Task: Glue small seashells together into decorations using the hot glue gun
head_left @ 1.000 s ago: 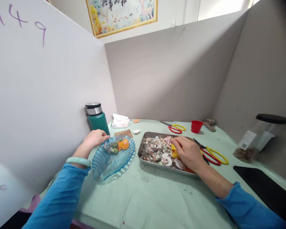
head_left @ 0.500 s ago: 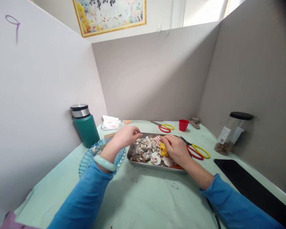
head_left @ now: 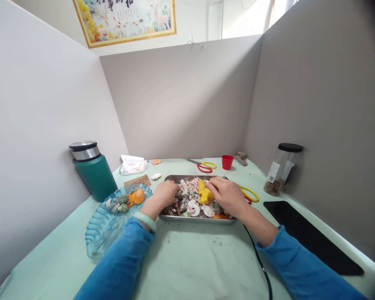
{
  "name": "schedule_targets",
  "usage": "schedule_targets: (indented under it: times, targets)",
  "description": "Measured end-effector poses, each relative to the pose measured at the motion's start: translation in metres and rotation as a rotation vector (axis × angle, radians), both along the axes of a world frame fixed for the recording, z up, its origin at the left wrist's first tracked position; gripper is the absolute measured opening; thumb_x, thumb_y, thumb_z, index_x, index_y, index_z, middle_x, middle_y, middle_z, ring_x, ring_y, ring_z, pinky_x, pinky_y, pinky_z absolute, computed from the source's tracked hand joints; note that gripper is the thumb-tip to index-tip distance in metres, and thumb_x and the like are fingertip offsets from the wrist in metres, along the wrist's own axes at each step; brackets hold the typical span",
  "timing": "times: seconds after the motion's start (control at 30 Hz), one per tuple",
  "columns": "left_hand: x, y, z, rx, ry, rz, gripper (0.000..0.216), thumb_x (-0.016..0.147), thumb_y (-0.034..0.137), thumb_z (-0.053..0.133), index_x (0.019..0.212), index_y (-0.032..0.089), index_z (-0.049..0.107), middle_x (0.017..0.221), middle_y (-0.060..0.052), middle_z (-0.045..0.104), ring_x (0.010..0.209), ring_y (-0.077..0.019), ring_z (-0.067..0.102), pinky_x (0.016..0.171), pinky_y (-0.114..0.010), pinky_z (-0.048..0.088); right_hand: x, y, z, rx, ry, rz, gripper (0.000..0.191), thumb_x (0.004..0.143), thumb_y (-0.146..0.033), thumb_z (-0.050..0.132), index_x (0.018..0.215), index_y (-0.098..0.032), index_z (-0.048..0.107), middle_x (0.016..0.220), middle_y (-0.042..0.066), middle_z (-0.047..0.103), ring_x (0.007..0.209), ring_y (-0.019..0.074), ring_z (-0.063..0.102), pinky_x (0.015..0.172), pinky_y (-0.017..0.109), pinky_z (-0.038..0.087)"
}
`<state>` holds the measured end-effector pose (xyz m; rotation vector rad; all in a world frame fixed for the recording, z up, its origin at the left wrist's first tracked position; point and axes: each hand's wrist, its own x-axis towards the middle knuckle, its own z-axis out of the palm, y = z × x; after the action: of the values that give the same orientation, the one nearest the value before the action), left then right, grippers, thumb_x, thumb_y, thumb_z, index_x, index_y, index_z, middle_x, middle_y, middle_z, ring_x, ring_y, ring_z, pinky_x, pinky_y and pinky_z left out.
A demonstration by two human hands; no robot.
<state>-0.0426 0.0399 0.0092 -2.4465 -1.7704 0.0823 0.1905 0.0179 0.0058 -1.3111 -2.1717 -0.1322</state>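
Observation:
A metal tray (head_left: 200,219) full of small mixed shells lies in the middle of the green table. My left hand (head_left: 166,194) rests in the tray's left part, its fingers curled down among the shells; what they pinch is hidden. Over the tray's right part, my right hand (head_left: 226,196) is closed on a yellow object (head_left: 203,192) that lies on the shells. A blue shell-shaped glass dish (head_left: 104,231) stands left of the tray. It holds a few greenish shells and an orange one (head_left: 137,196).
A green thermos (head_left: 92,171) stands at the left wall. Behind the tray lie a tissue packet (head_left: 131,166), a cork piece (head_left: 137,181), red-and-yellow scissors (head_left: 206,166) and a red cup (head_left: 227,161). To the right are a jar (head_left: 283,168), a black mat (head_left: 309,235) and a black cable (head_left: 259,262).
My left hand left the blue dish and moved right into the tray of shells. My right hand stayed on the yellow object. The camera turned right.

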Motion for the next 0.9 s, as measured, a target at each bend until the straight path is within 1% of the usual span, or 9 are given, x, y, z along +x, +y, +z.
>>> schedule_targets:
  times: [0.07, 0.13, 0.2, 0.27, 0.43, 0.53, 0.7, 0.8, 0.9]
  targets:
    - [0.000, 0.001, -0.004, -0.004, 0.006, -0.016, 0.030, 0.089, 0.031, 0.055, 0.115, 0.017, 0.057, 0.117, -0.009, 0.059, 0.100, -0.0211, 0.059, 0.084, -0.042, 0.051, 0.002, -0.002, 0.003, -0.025, -0.047, 0.009, 0.027, 0.094, -0.038, 0.043, 0.088, -0.021, 0.064, 0.091, 0.004, 0.066, 0.084, 0.0186, 0.059, 0.071, 0.027, 0.038]
    - [-0.001, 0.001, -0.006, 0.007, 0.002, -0.015, 0.030, 0.089, 0.031, 0.055, 0.115, 0.016, 0.057, 0.116, -0.009, 0.059, 0.099, -0.0210, 0.060, 0.083, -0.042, 0.051, 0.005, -0.004, 0.006, -0.059, -0.102, 0.020, 0.022, 0.087, -0.041, 0.055, 0.092, -0.022, 0.064, 0.095, 0.005, 0.065, 0.090, 0.0210, 0.058, 0.073, 0.028, 0.038]
    - [-0.002, 0.001, -0.005, 0.026, -0.013, -0.008, 0.030, 0.089, 0.031, 0.055, 0.114, 0.016, 0.057, 0.116, -0.009, 0.059, 0.098, -0.0207, 0.060, 0.083, -0.042, 0.051, 0.008, -0.005, 0.007, -0.098, -0.158, 0.024, 0.026, 0.079, -0.041, 0.065, 0.095, -0.022, 0.064, 0.100, 0.007, 0.064, 0.095, 0.0241, 0.057, 0.075, 0.030, 0.039]
    - [-0.002, 0.001, -0.003, 0.040, -0.034, -0.009, 0.029, 0.089, 0.032, 0.054, 0.113, 0.016, 0.057, 0.114, -0.009, 0.060, 0.097, -0.0205, 0.060, 0.083, -0.042, 0.051, 0.010, -0.006, 0.007, -0.135, -0.202, 0.017, 0.029, 0.075, -0.039, 0.069, 0.097, -0.021, 0.064, 0.103, 0.009, 0.063, 0.095, 0.0258, 0.056, 0.075, 0.032, 0.039]
    - [-0.005, -0.002, 0.007, 0.039, -0.088, -0.047, 0.025, 0.090, 0.035, 0.052, 0.103, 0.015, 0.061, 0.106, -0.007, 0.064, 0.094, -0.0190, 0.061, 0.084, -0.041, 0.049, 0.009, -0.005, 0.006, -0.187, -0.257, -0.020, 0.025, 0.077, -0.031, 0.065, 0.101, -0.022, 0.063, 0.106, 0.008, 0.060, 0.095, 0.0253, 0.056, 0.076, 0.033, 0.038]
    - [-0.011, -0.005, 0.013, 0.064, -0.093, -0.044, 0.022, 0.090, 0.032, 0.052, 0.095, 0.015, 0.064, 0.101, -0.007, 0.065, 0.096, -0.0191, 0.059, 0.087, -0.041, 0.046, 0.006, -0.005, 0.005, -0.196, -0.270, -0.074, 0.027, 0.078, -0.032, 0.063, 0.103, -0.020, 0.062, 0.106, 0.010, 0.061, 0.098, 0.0279, 0.055, 0.078, 0.036, 0.037]
    - [-0.015, -0.010, 0.017, 0.109, -0.054, -0.052, 0.014, 0.080, 0.016, 0.057, 0.076, 0.016, 0.070, 0.090, -0.012, 0.068, 0.103, -0.0266, 0.053, 0.090, -0.042, 0.037, 0.003, -0.004, 0.003, -0.203, -0.284, -0.162, 0.032, 0.080, -0.037, 0.061, 0.105, -0.017, 0.061, 0.102, 0.013, 0.065, 0.099, 0.0324, 0.054, 0.078, 0.041, 0.036]
    - [-0.010, -0.012, 0.014, 0.102, -0.035, -0.091, 0.018, 0.079, 0.014, 0.056, 0.077, 0.019, 0.073, 0.091, -0.012, 0.069, 0.102, -0.0274, 0.052, 0.092, -0.040, 0.035, 0.001, -0.006, 0.003, -0.220, -0.293, -0.167, 0.030, 0.082, -0.036, 0.059, 0.105, -0.019, 0.061, 0.102, 0.012, 0.067, 0.099, 0.0316, 0.056, 0.078, 0.040, 0.036]
    - [-0.002, -0.012, 0.010, 0.088, -0.017, -0.107, 0.019, 0.085, 0.023, 0.053, 0.084, 0.019, 0.071, 0.094, -0.011, 0.068, 0.103, -0.0252, 0.052, 0.093, -0.039, 0.036, 0.001, -0.007, 0.004, -0.232, -0.298, -0.174, 0.029, 0.082, -0.036, 0.058, 0.106, -0.019, 0.061, 0.102, 0.012, 0.068, 0.099, 0.0317, 0.056, 0.077, 0.041, 0.036]
